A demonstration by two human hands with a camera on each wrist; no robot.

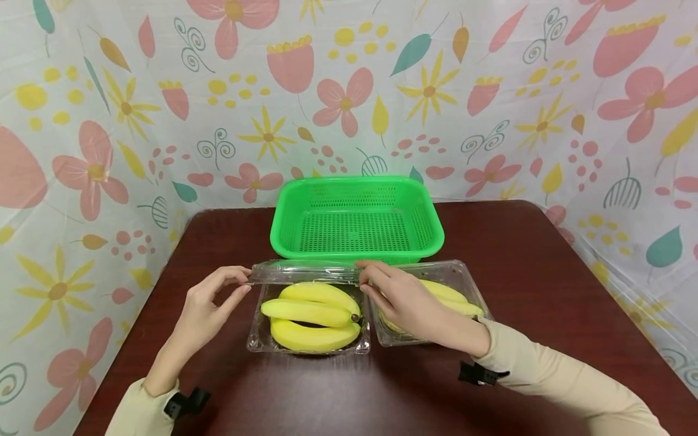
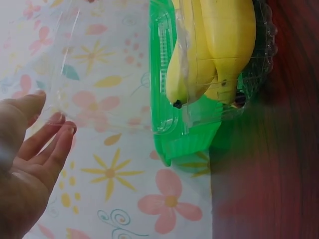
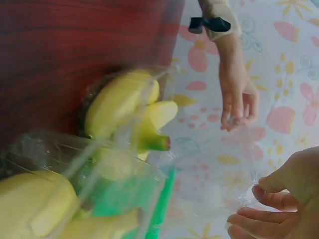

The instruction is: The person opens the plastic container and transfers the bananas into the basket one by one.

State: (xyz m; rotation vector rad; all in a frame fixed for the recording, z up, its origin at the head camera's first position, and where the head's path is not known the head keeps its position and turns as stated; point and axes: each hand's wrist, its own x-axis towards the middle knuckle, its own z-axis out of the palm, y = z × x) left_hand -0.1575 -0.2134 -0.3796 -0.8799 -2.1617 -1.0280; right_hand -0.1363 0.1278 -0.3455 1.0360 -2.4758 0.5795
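Note:
A clear plastic clamshell box sits at the middle of the table, with a bunch of yellow bananas inside. Its hinged lid stands raised at the back. My left hand holds the lid's left corner between thumb and fingers. At the right corner, my right hand pinches the lid; the right wrist view shows its thumb and fingertips at the plastic edge. A second clear box with bananas stands just right, partly hidden under my right hand and forearm.
Behind the boxes stands a green perforated basket, close to the raised lid. The dark red-brown table reaches back to a flower-patterned curtain, which also hangs along both sides.

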